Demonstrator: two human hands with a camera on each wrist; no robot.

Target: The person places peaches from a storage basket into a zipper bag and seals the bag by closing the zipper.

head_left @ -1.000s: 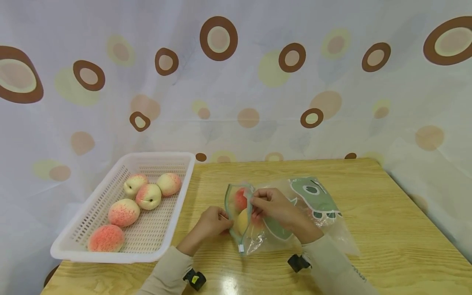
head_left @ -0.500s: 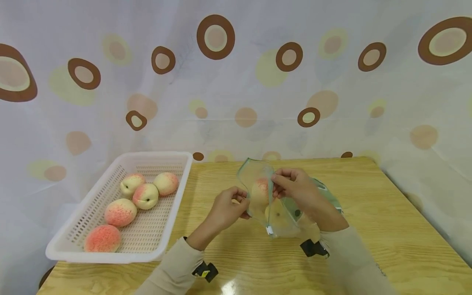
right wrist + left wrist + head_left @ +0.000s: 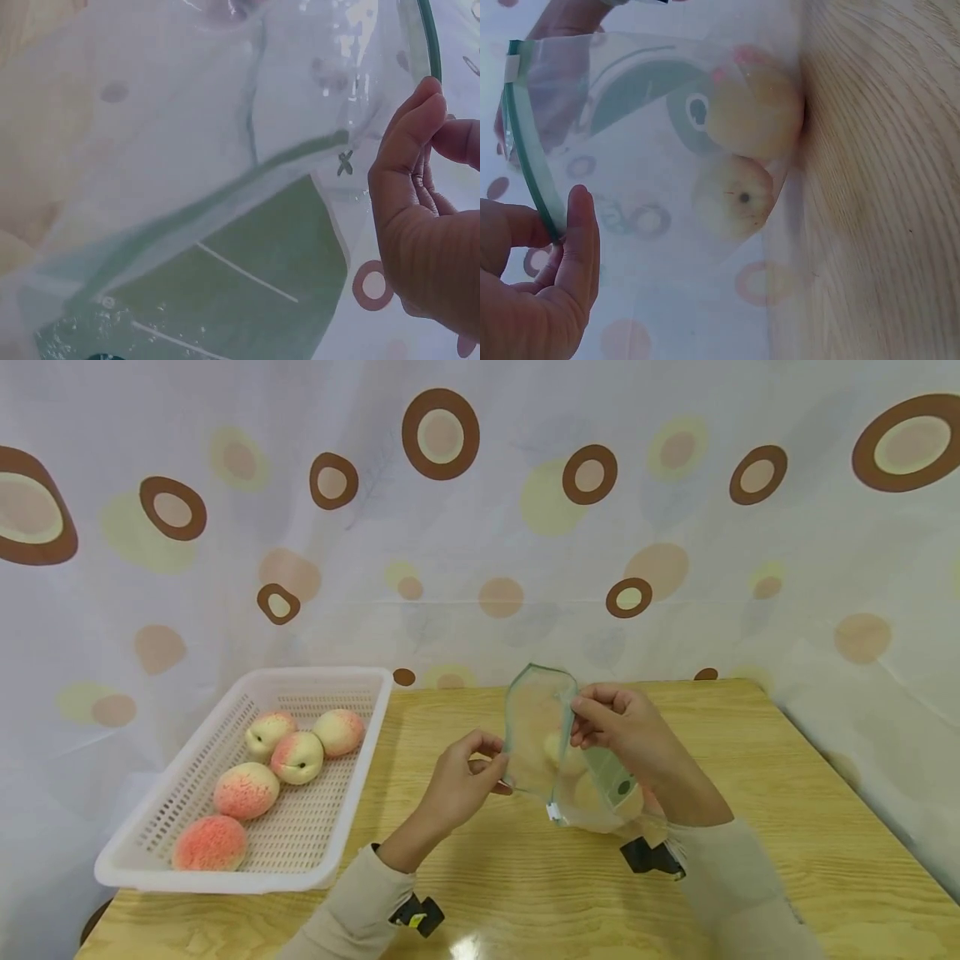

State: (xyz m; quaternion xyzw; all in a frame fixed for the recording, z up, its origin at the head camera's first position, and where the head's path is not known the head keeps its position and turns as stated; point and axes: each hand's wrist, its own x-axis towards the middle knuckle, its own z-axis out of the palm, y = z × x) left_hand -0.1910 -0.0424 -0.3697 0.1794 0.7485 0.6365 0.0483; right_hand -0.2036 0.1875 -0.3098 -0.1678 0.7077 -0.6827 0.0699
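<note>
A clear slider zip bag (image 3: 534,727) with a green rim and a green cartoon print is held up above the table, its mouth spread. My left hand (image 3: 461,781) pinches the near-left edge of the mouth between thumb and fingers. On the opposite edge, my right hand (image 3: 633,735) pinches the rim. A white slider (image 3: 553,812) sits at the near end of the zip. Low in the bag, the left wrist view shows a peach (image 3: 739,196) and another pale, pink-tinged peach (image 3: 757,112) close together by the tabletop. The right wrist view shows the green print (image 3: 247,262).
To the left stands a white perforated basket (image 3: 225,882) with several pink and cream peaches (image 3: 246,791) in it. The wooden table (image 3: 765,793) extends right. A patterned curtain (image 3: 480,527) hangs behind its back edge.
Both hands have lifted the bag's mouth up off the table and shifted it right and away. The bag went from lying flat to standing up, and its peaches now sit lower inside.
</note>
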